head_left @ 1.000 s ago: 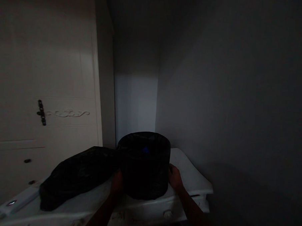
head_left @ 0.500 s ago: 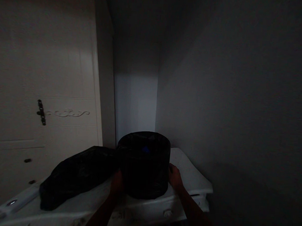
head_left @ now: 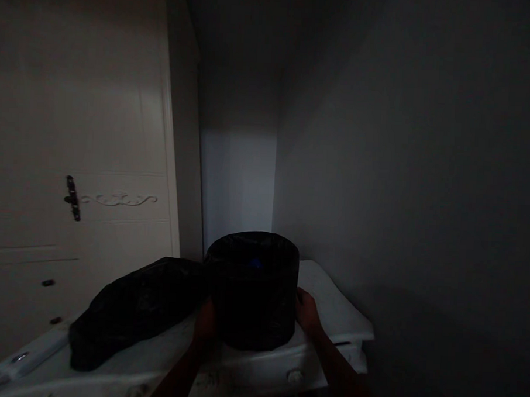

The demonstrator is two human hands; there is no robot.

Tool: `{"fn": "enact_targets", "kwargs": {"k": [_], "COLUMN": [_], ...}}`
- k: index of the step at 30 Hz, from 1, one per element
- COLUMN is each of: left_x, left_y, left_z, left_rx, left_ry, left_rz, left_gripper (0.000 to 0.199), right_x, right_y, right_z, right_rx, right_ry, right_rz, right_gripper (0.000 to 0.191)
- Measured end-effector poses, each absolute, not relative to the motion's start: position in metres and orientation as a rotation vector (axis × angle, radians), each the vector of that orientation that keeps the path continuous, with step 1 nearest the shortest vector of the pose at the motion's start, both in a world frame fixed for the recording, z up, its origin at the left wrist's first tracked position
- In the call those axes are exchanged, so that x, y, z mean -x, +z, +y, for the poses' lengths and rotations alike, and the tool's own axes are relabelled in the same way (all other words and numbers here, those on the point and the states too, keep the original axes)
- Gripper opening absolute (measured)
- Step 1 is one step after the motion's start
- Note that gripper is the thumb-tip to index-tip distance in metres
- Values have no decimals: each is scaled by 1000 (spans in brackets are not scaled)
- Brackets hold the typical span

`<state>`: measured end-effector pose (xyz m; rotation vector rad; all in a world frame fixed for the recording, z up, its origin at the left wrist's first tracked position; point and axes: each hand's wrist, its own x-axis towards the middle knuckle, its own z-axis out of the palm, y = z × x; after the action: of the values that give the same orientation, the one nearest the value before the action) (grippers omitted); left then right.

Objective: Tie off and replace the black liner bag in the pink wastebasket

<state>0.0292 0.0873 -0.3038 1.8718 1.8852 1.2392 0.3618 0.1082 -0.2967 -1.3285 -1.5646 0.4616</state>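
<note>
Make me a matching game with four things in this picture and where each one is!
Things:
1. round bin
2. black bag
3. blue thing
4. tall dark handle

Places:
A. inside the bin
B. on the cupboard door
C. between the left hand and right hand
D. on the white dresser, left of the bin

Right pairs: 1-C, 2-D, 3-A, 4-B

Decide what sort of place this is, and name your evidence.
Probably a bedroom in a home, though the dim light leaves some doubt: a tall, wardrobe-like white cupboard with scrollwork, and a white dresser-like unit with a round knob.
</note>
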Motion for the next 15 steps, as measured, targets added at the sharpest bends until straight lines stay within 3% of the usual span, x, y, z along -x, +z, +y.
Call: {"fn": "enact_targets", "kwargs": {"k": [15], "left_x": [-30], "left_y": [-303], "left_z": [88], "left_rx": [-1851], "left_ry": [1190], "left_rz": [1918], "left_gripper": [35], "right_x": [-362], "right_y": [-298], "right_z": [110], "right_rx": [1311], "right_ry": [456], "right_rz": [-1575], "right_gripper": [58]}}
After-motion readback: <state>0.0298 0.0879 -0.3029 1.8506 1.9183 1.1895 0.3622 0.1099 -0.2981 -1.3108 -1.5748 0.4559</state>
